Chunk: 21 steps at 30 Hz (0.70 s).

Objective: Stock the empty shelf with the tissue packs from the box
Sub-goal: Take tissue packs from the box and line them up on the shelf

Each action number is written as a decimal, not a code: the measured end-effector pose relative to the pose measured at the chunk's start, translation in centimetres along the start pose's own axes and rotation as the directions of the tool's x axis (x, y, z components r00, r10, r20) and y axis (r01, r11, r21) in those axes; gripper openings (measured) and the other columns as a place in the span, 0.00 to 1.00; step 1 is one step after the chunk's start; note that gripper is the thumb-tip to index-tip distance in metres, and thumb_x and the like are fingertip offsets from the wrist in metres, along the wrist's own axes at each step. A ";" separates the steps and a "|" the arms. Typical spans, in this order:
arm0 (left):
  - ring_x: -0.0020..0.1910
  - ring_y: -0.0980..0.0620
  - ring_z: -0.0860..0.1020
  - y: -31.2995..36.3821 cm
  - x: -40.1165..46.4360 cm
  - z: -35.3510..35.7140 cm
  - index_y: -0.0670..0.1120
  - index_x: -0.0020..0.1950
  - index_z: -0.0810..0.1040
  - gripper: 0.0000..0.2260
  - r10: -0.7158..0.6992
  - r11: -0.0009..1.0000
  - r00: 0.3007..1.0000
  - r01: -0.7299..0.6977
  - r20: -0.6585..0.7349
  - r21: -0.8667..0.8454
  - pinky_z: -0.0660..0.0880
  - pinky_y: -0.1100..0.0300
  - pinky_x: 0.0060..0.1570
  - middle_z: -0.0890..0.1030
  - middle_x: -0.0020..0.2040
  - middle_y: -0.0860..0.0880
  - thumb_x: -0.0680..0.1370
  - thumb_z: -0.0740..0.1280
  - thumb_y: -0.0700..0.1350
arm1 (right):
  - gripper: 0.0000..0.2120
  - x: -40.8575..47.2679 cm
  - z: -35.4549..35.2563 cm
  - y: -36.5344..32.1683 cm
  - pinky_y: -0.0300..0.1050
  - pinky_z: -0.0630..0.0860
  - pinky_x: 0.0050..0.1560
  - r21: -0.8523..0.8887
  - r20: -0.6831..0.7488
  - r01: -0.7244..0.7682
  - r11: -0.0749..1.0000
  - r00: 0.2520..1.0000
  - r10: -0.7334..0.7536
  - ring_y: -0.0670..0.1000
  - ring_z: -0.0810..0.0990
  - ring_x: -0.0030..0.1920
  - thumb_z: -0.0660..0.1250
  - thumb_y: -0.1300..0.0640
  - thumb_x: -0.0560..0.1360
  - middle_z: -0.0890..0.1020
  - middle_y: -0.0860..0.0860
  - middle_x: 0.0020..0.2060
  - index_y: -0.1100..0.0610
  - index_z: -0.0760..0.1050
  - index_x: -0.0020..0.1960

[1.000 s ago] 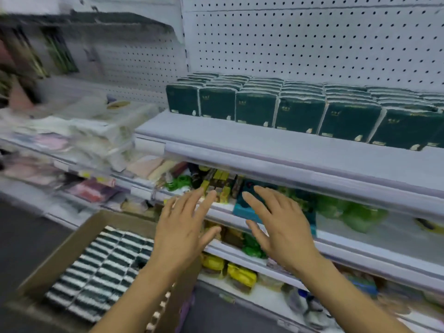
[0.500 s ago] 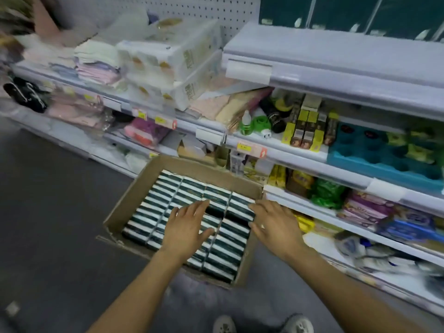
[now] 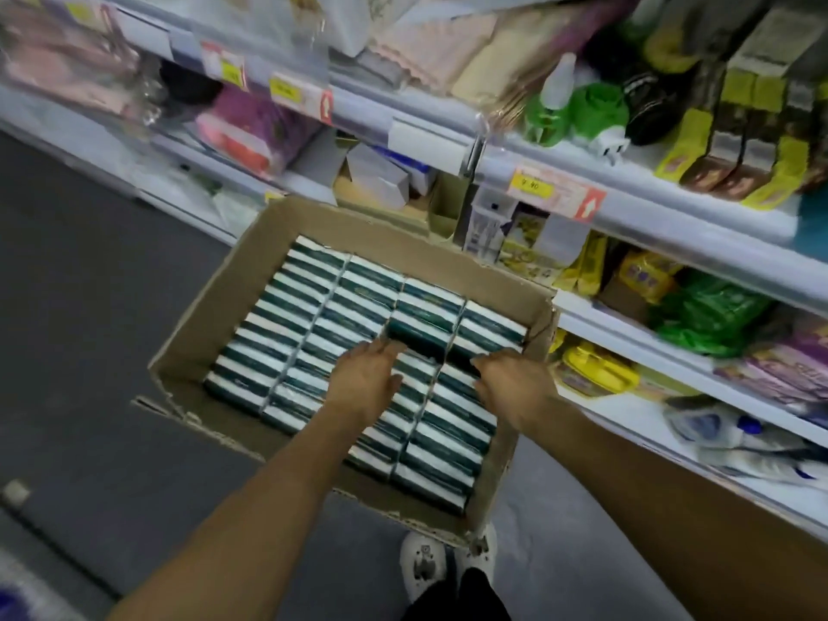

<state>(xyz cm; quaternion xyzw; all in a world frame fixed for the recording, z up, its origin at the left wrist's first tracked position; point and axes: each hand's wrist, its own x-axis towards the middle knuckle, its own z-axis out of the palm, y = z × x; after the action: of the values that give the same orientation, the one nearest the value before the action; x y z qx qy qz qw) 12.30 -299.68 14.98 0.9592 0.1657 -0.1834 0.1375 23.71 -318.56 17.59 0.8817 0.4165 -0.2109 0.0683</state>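
The cardboard box [image 3: 210,307] sat on the dark floor [image 3: 89,351] in front of the shelves [image 3: 672,262], and it was nearly full of tissue packs [image 3: 304,316], green and white, standing on edge in four tight rows. Both hands were down among the packs near the right side of the box. The left hand [image 3: 365,387] lay with its fingers stretched forward onto the tops of the third row, beside a small gap. The right hand [image 3: 515,383] had its fingers bent down over packs in the last row; whether it really had a grip on any could not be told.

The packs looked light and soft, wrapped in smooth film that would likely slide under a loose hold. Being packed so closely, they would probably come out best as a block, squeezed between the two palms at the end faces, starting from the gap where fingers could get in.
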 end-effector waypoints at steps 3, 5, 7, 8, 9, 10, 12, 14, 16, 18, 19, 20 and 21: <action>0.71 0.45 0.66 -0.6 3.3 1.4 0.53 0.74 0.67 0.19 0.031 0.998 1.000 -0.030 0.000 0.057 0.64 0.51 0.69 0.70 0.72 0.48 0.82 0.60 0.47 | 0.09 2.7 1.7 0.1 0.46 0.75 0.42 -0.001 0.085 -0.001 1.000 0.996 0.001 0.55 0.79 0.51 0.58 0.55 0.81 0.81 0.53 0.49 0.55 0.74 0.56; 0.70 0.46 0.67 -0.9 5.0 2.3 0.53 0.72 0.69 0.18 0.071 0.991 0.997 -0.071 0.005 0.110 0.62 0.52 0.69 0.73 0.69 0.49 0.82 0.60 0.47 | 0.07 3.9 2.8 0.1 0.46 0.76 0.43 -0.008 0.135 0.019 1.000 0.991 -0.018 0.56 0.79 0.49 0.58 0.55 0.81 0.80 0.54 0.47 0.56 0.73 0.51; 0.68 0.47 0.68 -1.1 6.2 3.2 0.53 0.71 0.70 0.18 0.122 0.977 0.992 -0.126 0.032 0.173 0.62 0.53 0.67 0.75 0.66 0.50 0.81 0.61 0.47 | 0.10 4.8 3.8 0.1 0.47 0.76 0.43 -0.021 0.180 0.029 0.999 0.983 -0.025 0.56 0.79 0.46 0.58 0.57 0.81 0.77 0.53 0.41 0.56 0.68 0.41; 0.67 0.48 0.69 -1.2 6.5 3.6 0.54 0.70 0.71 0.18 0.144 0.968 0.988 -0.151 0.048 0.200 0.62 0.53 0.66 0.75 0.65 0.51 0.80 0.62 0.48 | 0.12 5.1 4.1 -0.1 0.47 0.76 0.42 -0.031 0.204 0.032 0.999 0.979 -0.025 0.56 0.79 0.45 0.58 0.58 0.80 0.74 0.52 0.38 0.56 0.65 0.38; 0.66 0.48 0.69 -1.4 6.9 3.8 0.54 0.70 0.71 0.18 0.160 0.962 0.986 -0.167 0.051 0.217 0.63 0.53 0.64 0.76 0.64 0.52 0.80 0.62 0.48 | 0.11 5.4 4.4 -0.2 0.46 0.76 0.41 -0.045 0.227 0.033 0.998 0.974 -0.022 0.56 0.79 0.44 0.59 0.60 0.80 0.74 0.52 0.38 0.55 0.65 0.38; 0.65 0.49 0.70 -1.5 7.2 3.9 0.54 0.70 0.71 0.18 0.168 0.958 0.985 -0.174 0.049 0.227 0.63 0.53 0.63 0.76 0.63 0.52 0.79 0.63 0.48 | 0.09 5.6 4.5 -0.3 0.46 0.76 0.41 -0.059 0.241 0.030 0.998 0.970 -0.015 0.56 0.79 0.45 0.59 0.61 0.79 0.77 0.53 0.41 0.56 0.67 0.41; 0.65 0.49 0.70 -1.5 7.7 3.8 0.55 0.70 0.71 0.19 0.168 0.955 0.985 -0.174 0.046 0.242 0.63 0.53 0.64 0.76 0.63 0.53 0.78 0.64 0.49 | 0.04 6.0 4.7 -0.5 0.47 0.76 0.44 -0.082 0.278 0.010 0.997 0.961 0.013 0.56 0.80 0.49 0.60 0.63 0.79 0.79 0.54 0.48 0.56 0.72 0.50; 0.67 0.48 0.69 -1.2 8.1 3.8 0.55 0.71 0.69 0.21 0.159 0.943 0.984 -0.176 0.080 0.281 0.61 0.52 0.68 0.74 0.65 0.52 0.78 0.65 0.49 | 0.08 6.3 5.0 -0.6 0.48 0.77 0.46 -0.090 0.303 -0.016 0.996 0.952 0.043 0.56 0.80 0.51 0.61 0.63 0.79 0.79 0.54 0.52 0.56 0.72 0.56; 0.68 0.47 0.68 -0.9 8.6 3.9 0.54 0.72 0.69 0.22 0.140 0.930 0.982 -0.173 0.123 0.324 0.60 0.50 0.70 0.73 0.66 0.52 0.78 0.66 0.48 | 0.10 6.5 5.2 -0.5 0.48 0.77 0.48 -0.101 0.307 -0.037 0.994 0.949 0.067 0.56 0.80 0.53 0.62 0.62 0.78 0.79 0.54 0.54 0.56 0.72 0.59; 0.68 0.47 0.69 -0.7 9.0 3.9 0.54 0.71 0.69 0.21 0.135 0.908 0.980 -0.181 0.143 0.377 0.60 0.49 0.70 0.75 0.65 0.51 0.78 0.65 0.45 | 0.11 6.5 5.1 -0.4 0.48 0.77 0.48 -0.105 0.313 -0.040 0.994 0.947 0.071 0.56 0.79 0.54 0.61 0.64 0.79 0.79 0.54 0.55 0.56 0.72 0.59; 0.67 0.47 0.69 -0.7 9.0 3.7 0.54 0.71 0.69 0.20 0.139 0.897 0.979 -0.188 0.150 0.400 0.60 0.49 0.70 0.75 0.65 0.51 0.79 0.65 0.44 | 0.11 6.4 4.9 -0.3 0.48 0.76 0.47 -0.106 0.313 -0.041 0.994 0.947 0.072 0.56 0.79 0.54 0.60 0.65 0.79 0.79 0.54 0.55 0.56 0.72 0.59; 0.68 0.47 0.70 -0.7 9.0 3.5 0.54 0.70 0.69 0.19 0.147 0.889 0.978 -0.196 0.148 0.413 0.59 0.48 0.71 0.76 0.65 0.51 0.79 0.64 0.45 | 0.10 6.2 4.5 -0.3 0.48 0.75 0.45 -0.101 0.306 -0.048 0.994 0.949 0.077 0.56 0.79 0.53 0.60 0.65 0.78 0.79 0.54 0.54 0.55 0.72 0.57; 0.68 0.47 0.70 -0.7 8.8 3.1 0.53 0.71 0.69 0.19 0.156 0.888 0.978 -0.199 0.135 0.415 0.58 0.48 0.71 0.76 0.65 0.51 0.80 0.63 0.45 | 0.08 5.9 4.1 -0.2 0.48 0.74 0.45 -0.086 0.285 -0.060 0.994 0.955 0.082 0.56 0.79 0.53 0.61 0.63 0.78 0.79 0.54 0.53 0.55 0.72 0.56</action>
<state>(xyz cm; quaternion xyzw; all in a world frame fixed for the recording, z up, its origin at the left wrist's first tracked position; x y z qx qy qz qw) 18.82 -297.69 8.57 0.9669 0.0261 -0.2487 -0.0513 25.62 -315.46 11.37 0.8527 0.3780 -0.3182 0.1696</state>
